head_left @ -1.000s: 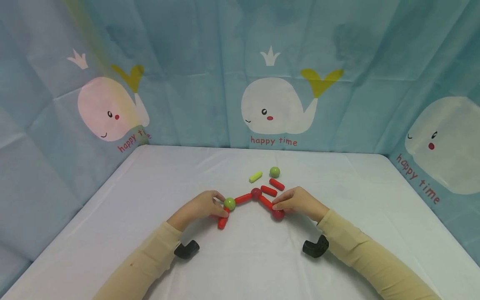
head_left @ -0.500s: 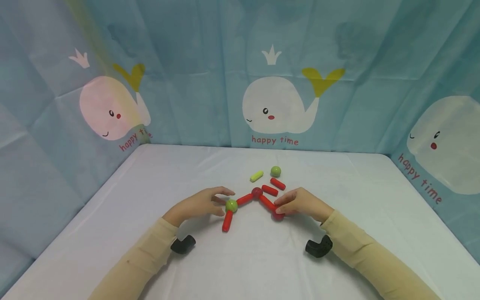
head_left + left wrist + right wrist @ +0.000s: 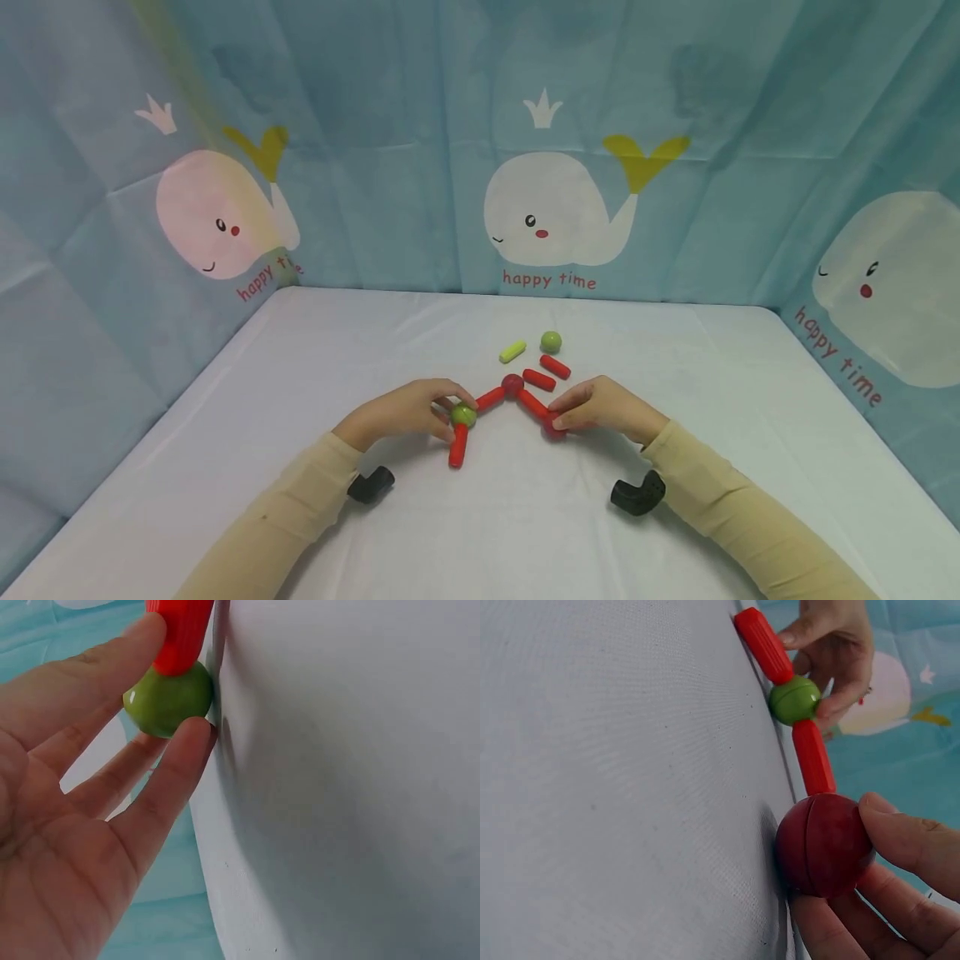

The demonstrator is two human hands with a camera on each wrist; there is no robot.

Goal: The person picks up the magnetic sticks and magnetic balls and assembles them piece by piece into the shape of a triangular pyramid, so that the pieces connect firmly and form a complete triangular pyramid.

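I see the left hand (image 3: pixel 64 832) holding a green ball (image 3: pixel 169 701), thumb against a red stick (image 3: pixel 184 634), pale surface (image 3: pixel 352 780) beside the hand.

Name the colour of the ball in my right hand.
The ball is dark red, clearest in the right wrist view.

Head view forward-down; 2 wrist close-ups, seemingly sideways, share green ball (image 3: pixel 166 703).

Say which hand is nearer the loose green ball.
Right. The right hand is in front of the loose green ball, slightly right; the left hand is farther off, in front and well left.
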